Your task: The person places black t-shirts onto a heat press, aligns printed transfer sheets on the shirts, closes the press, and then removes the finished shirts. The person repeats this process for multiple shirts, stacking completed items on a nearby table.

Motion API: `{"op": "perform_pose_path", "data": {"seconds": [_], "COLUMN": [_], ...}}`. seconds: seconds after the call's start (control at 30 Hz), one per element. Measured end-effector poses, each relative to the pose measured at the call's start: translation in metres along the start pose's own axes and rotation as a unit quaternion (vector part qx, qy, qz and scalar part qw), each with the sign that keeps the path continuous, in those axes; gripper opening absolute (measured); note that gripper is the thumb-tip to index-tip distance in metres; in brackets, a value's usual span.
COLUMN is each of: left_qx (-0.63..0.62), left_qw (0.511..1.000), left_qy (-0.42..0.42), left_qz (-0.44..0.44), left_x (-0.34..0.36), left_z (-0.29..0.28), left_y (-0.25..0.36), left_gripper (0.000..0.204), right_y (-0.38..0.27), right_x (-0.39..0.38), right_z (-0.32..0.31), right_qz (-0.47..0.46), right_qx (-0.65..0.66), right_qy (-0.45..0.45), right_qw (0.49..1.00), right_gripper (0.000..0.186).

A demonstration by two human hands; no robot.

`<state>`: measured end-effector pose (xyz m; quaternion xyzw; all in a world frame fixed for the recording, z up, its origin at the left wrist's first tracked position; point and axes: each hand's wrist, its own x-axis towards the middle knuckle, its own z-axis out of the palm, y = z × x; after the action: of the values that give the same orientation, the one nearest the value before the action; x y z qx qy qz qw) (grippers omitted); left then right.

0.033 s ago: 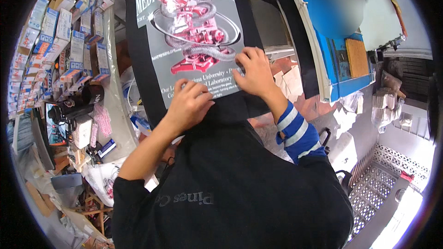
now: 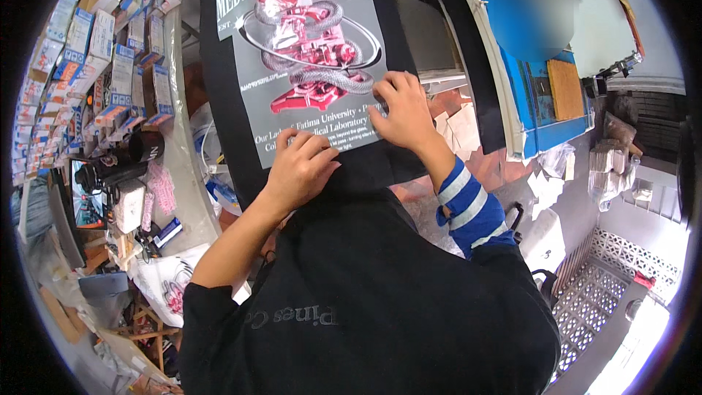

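Observation:
A grey sheet [image 2: 245, 73] printed with a red microscope, a coiled snake and white lettering lies on a black cloth, likely a shirt [image 2: 219, 106], spread out in front of me. My left hand [image 2: 301, 168] rests at the sheet's lower left edge, fingers bent and slightly apart, thumb pointing right. At the lower right corner is my right hand [image 2: 404, 113], its fingertips and thumb apart on the sheet's edge. Neither hand visibly grasps anything. The palms and the contact under the fingers are hidden.
Stacked cardboard boxes [image 2: 95, 51] fill the left shelf. Below them is a cluttered bench with a monitor [image 2: 88, 194]. To the right stands a blue-and-white framed screen [image 2: 526, 91], with a wooden block [image 2: 567, 91] on it. Papers [image 2: 461, 132] lie between cloth and frame.
My left hand has shifted slightly right and down along the sheet's lower edge, uncovering a little more lettering. My right hand stays almost in place.

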<state>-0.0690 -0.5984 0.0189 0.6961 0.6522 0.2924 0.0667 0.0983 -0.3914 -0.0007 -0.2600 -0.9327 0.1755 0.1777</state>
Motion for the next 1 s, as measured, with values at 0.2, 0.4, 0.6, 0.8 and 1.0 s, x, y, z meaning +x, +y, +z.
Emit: {"op": "perform_pose_path", "data": {"seconds": [0.2,0.4,0.6,0.8,1.0], "left_qx": [0.079,0.085,0.085,0.062,0.030], "left_qw": [0.994,0.991,0.993,0.985,0.884], "left_qy": [0.078,0.097,0.053,0.070,0.321], "left_qz": [-0.003,-0.030,-0.064,-0.146,-0.339], "left_x": [-0.025,-0.014,-0.008,-0.005,-0.115], "left_z": [0.030,0.033,0.031,0.000,-0.052], "left_y": [-0.004,0.002,0.007,0.015,-0.035], "left_gripper": [0.016,0.016,0.020,0.026,0.019], "right_y": [0.001,0.001,-0.017,0.004,0.181], "right_x": [-0.003,-0.002,-0.014,-0.023,-0.084], "right_z": [0.005,-0.010,-0.026,-0.097,-0.281], "right_qz": [-0.010,-0.046,-0.128,-0.043,0.204], "right_qx": [0.018,0.005,-0.026,0.024,-0.273], "right_qy": [0.000,-0.016,-0.050,0.168,0.382], "right_qw": [1.000,0.999,0.990,0.984,0.859], "right_gripper": [0.037,0.051,0.056,0.039,0.039]}}
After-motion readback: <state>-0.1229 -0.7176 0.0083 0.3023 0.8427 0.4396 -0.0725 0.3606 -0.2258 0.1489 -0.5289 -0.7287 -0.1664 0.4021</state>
